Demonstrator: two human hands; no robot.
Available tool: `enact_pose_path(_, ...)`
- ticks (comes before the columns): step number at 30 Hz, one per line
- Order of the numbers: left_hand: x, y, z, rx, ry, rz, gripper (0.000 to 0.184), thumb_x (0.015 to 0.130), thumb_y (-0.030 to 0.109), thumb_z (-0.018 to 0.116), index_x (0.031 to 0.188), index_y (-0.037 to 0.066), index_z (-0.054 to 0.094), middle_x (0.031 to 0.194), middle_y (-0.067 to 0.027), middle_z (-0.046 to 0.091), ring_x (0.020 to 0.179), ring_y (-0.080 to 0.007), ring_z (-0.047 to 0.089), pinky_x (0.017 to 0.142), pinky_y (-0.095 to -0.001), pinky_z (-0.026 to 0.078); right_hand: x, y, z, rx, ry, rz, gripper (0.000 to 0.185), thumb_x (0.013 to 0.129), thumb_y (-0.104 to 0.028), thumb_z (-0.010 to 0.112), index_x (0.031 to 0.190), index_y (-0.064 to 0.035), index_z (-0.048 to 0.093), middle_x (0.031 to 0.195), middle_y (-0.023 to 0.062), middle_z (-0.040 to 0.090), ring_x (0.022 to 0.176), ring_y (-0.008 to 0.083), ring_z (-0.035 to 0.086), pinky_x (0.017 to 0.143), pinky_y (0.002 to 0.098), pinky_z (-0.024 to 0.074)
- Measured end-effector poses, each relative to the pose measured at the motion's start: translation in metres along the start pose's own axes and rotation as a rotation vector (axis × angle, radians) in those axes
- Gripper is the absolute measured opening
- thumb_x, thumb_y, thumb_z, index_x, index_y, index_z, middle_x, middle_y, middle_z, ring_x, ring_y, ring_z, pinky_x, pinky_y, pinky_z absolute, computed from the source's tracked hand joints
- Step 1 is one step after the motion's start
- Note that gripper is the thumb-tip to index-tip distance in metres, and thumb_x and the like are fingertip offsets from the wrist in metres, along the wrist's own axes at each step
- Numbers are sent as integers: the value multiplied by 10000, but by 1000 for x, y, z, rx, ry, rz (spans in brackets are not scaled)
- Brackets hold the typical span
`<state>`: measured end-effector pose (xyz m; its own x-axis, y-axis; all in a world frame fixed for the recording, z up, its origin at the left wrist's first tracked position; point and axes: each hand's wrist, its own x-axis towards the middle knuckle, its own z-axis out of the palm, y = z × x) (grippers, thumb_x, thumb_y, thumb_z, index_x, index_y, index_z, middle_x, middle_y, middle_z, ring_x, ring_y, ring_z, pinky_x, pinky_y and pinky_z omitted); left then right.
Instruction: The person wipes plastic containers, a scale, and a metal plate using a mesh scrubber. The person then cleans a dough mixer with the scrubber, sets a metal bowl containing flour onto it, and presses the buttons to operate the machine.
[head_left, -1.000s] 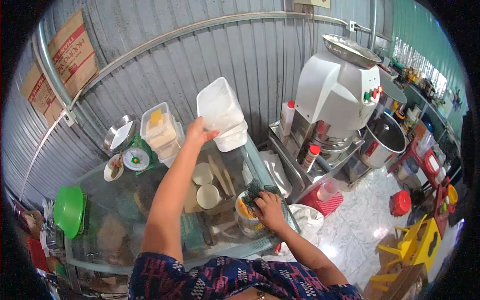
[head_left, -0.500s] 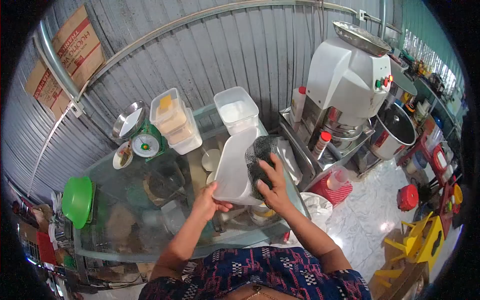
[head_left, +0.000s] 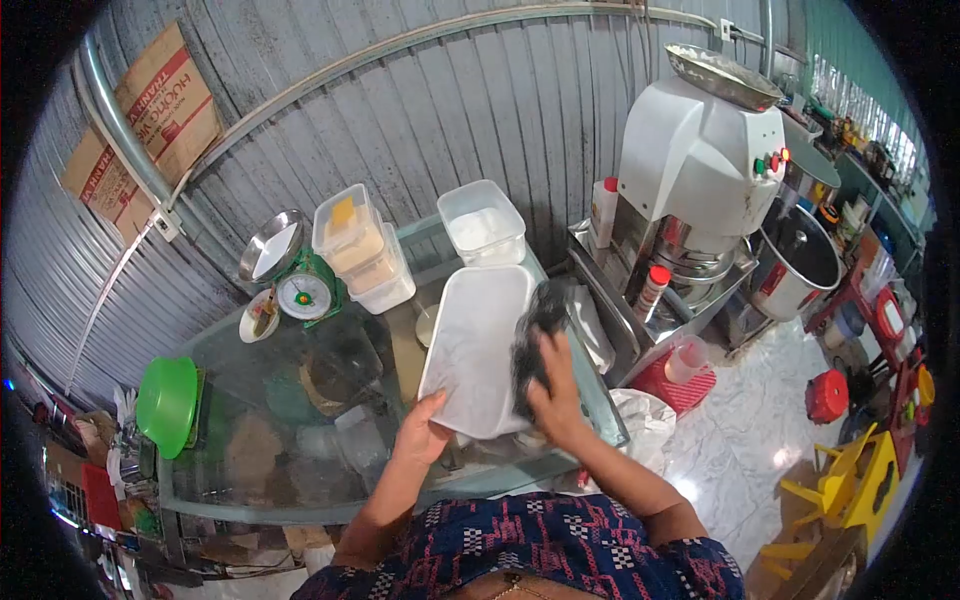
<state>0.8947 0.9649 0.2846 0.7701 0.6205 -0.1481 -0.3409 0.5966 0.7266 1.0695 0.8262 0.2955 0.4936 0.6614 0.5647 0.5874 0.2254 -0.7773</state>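
Observation:
A rectangular white plastic container (head_left: 482, 345) with rounded corners is held up over the glass table in front of me. My left hand (head_left: 423, 430) grips its lower left corner, thumb on the near face. Bunched in my right hand (head_left: 553, 395) is a dark mesh cloth (head_left: 538, 335), which lies along the container's right edge and is blurred by motion. Just beyond stands a clear plastic tub (head_left: 486, 238) with white powder in it. To its left are stacked plastic tubs (head_left: 360, 250) with beige contents.
The glass-topped table (head_left: 240, 350) carries a green dial scale (head_left: 303, 293) and a small bowl with a brush (head_left: 260, 316). A green basin (head_left: 166, 405) is at the left. A large white mixer (head_left: 700, 150) stands at the right, near a red-capped bottle (head_left: 653, 290).
The container has turned so that its broad face shows more fully towards me. My right hand and the cloth have shifted slightly right along its edge.

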Motion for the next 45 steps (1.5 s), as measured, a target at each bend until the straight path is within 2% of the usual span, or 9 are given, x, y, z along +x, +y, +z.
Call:
enact_pose_path(3, -12, 6, 3, 24, -34, -71, 542, 827, 185, 596, 1306, 0, 421, 1249, -129, 534, 1146, -270, 519, 998, -404, 394, 46, 19, -15, 154, 266, 48, 469, 856, -175, 546, 1298, -38, 474, 1279, 186, 484, 1217, 269, 438, 1042, 354, 298)
enact_pose_path(6, -15, 12, -7, 41, -45, -185, 569, 815, 228, 608, 1298, -14, 426, 1238, -138, 542, 1132, -276, 529, 991, -406, 401, 78, 43, -61, 683, -237, 392, 361, 884, -206, 533, 1172, 9, 567, 1038, 20, 625, 929, 94, 553, 837, 253, 434)
enact_pose_path(10, -20, 21, 18, 102, -13, -331, 605, 799, 282, 618, 1297, -8, 434, 1210, -142, 561, 1091, -285, 555, 966, -407, 420, 93, 40, -62, 877, -476, 333, 409, 878, -253, 562, 1206, -8, 558, 1092, 41, 615, 965, 126, 563, 853, 248, 433)
enact_pose_path(23, 0, 11, 30, -86, -59, -277, 520, 828, 293, 585, 1252, 9, 486, 1153, -136, 593, 1027, -277, 584, 905, -400, 459, 38, -8, 38, 1284, 122, 953, 487, 918, -410, 406, 1276, -93, 495, 1274, 107, 520, 1160, 268, 494, 991, 431, 387)
enact_pose_path(27, 5, 8, 36, 45, 23, 31, 512, 831, 231, 581, 1271, 0, 461, 1182, -139, 575, 1066, -288, 563, 953, -397, 431, 6, -9, 8, 1419, 267, 1133, 506, 920, -446, 367, 1283, -115, 488, 1303, 127, 496, 1195, 309, 471, 1026, 483, 361)
enact_pose_path(28, 6, 8, 37, 131, 38, 192, 515, 832, 210, 578, 1281, -5, 447, 1202, -140, 563, 1088, -288, 551, 971, -397, 418, 11, -8, 1, 1472, 297, 1071, 520, 912, -454, 369, 1280, -108, 489, 1303, 128, 498, 1191, 313, 474, 1024, 487, 360)
enact_pose_path(32, 1, 13, 21, 104, 8, -74, 542, 828, 196, 585, 1307, 7, 416, 1244, -127, 532, 1150, -253, 508, 987, -399, 400, 43, 34, -26, 1695, 258, 692, 520, 909, -440, 382, 1261, -76, 503, 1281, 116, 523, 1143, 315, 515, 1011, 484, 376)
enact_pose_path(40, 18, 4, 33, 53, 155, 52, 443, 856, 246, 557, 1222, 10, 477, 1143, -116, 583, 1015, -269, 575, 807, -413, 491, 3, 12, 26, 1470, 186, 994, 568, 923, -476, 400, 1341, -91, 409, 1296, 90, 512, 1160, 280, 508, 972, 486, 408)
enact_pose_path(45, 22, -11, 27, 220, 173, 102, 452, 845, 284, 573, 1205, 27, 477, 1130, -135, 573, 980, -272, 575, 708, -422, 500, 4, 27, 34, 1044, 222, 662, 380, 961, -293, 420, 1259, -61, 462, 1150, 89, 576, 1011, 202, 581, 883, 367, 471)
